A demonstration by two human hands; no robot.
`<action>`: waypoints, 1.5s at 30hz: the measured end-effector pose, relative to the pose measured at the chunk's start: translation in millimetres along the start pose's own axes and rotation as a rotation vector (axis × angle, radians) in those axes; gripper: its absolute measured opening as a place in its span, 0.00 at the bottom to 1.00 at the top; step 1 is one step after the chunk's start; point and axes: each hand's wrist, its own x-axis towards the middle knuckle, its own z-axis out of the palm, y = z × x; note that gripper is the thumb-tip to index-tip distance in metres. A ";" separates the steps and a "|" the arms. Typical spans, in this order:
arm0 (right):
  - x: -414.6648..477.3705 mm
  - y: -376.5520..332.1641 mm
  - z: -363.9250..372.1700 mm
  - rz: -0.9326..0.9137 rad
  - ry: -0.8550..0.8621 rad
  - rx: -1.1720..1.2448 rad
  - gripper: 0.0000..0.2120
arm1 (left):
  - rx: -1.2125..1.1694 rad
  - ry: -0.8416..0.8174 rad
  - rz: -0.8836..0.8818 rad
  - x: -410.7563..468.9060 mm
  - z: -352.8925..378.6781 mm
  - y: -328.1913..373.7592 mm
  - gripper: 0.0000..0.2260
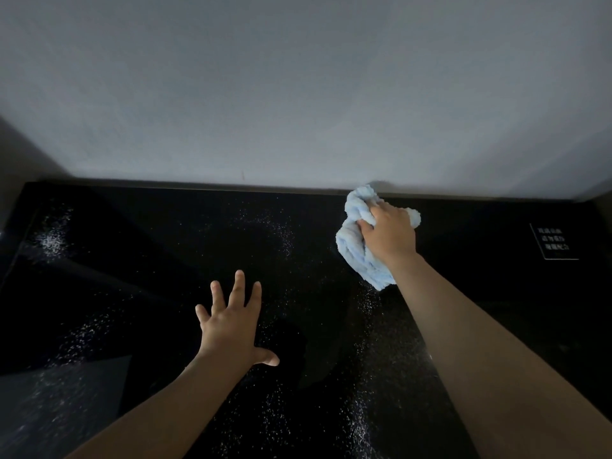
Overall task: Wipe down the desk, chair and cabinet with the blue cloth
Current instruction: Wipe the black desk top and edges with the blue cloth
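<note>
Head view, right hand: the right hand is gripping the bunched blue cloth, fingers curled round it, pressing it onto the black tabletop beside the wall.
Cloth axis: running from the wall toward the person.
Left hand: the left hand is resting flat, fingers spread wide, holding nothing.
Coming sweep: white specks are lying left of the cloth, probably the next pass.

The surface is glossy black all over, peppered with tiny white specks that bunch into brighter patches at the far left, the middle and down the near right. The cloth is pale baby blue with a soft ribbed pattern. The wall is plain greyish white, darker toward the corners. Far right there's a label with a thin white outline and white characters.
</note>
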 end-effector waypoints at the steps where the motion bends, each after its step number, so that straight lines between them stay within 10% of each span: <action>1: -3.5 0.5 1.1 0.004 -0.005 -0.008 0.12 | -0.001 -0.001 0.002 -0.1 0.1 0.1 0.59; 20: -89.3 -0.9 1.0 0.114 -0.116 0.017 0.33 | 0.004 0.029 0.029 -0.5 0.0 -0.6 0.59; 45: -213.7 -0.7 -1.4 0.183 -0.154 0.067 0.23 | -0.020 0.076 0.174 -42.0 15.1 10.3 0.52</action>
